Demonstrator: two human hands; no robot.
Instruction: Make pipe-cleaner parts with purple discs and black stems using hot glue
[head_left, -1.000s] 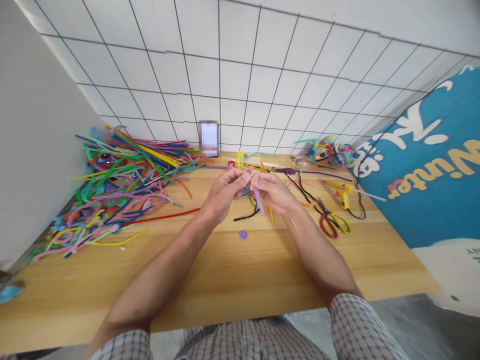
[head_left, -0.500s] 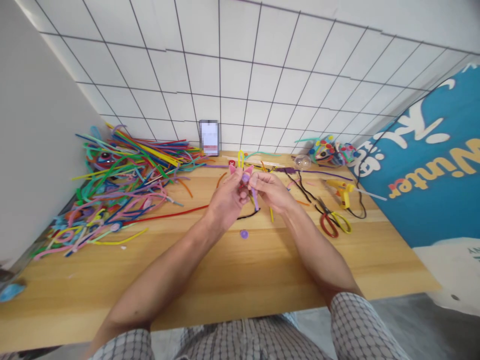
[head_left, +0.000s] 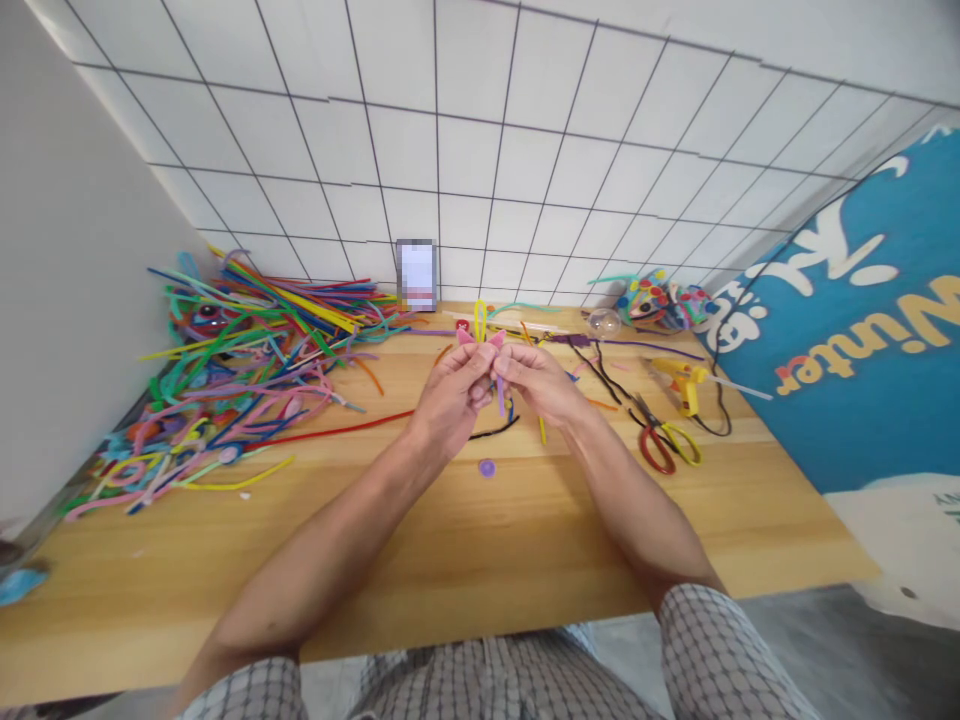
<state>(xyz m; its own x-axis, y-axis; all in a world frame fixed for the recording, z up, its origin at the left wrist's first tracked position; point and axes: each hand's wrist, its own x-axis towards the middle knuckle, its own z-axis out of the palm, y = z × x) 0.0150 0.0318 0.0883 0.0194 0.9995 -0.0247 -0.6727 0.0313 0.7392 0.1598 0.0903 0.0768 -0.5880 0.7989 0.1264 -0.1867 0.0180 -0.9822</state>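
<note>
My left hand (head_left: 450,392) is closed on a small pipe-cleaner figure with pink pointed ears (head_left: 498,339). Behind the ears a yellow loop (head_left: 481,318) stands up. Thumb and finger of my right hand (head_left: 541,382) pinch against the left fingertips, and a purple pipe cleaner (head_left: 501,396) hangs down between the hands. Fingers hide most of the figure. On the table just below the hands lies a round purple piece like a button (head_left: 487,467). A black pipe cleaner (head_left: 495,431) curves beneath the hands.
Piled pipe cleaners (head_left: 277,340) cover the table's left side. Scissors (head_left: 664,440) and a yellow glue gun (head_left: 684,385) lie to the right. A phone (head_left: 417,276) leans on the tiled wall. Bags of craft pieces (head_left: 652,300) and a clear dome (head_left: 603,323) stand back right.
My right fingers have come in closer to the left ones. The purple pipe cleaner now hangs straighter, and the purple part seen between the ears is now covered by fingers.
</note>
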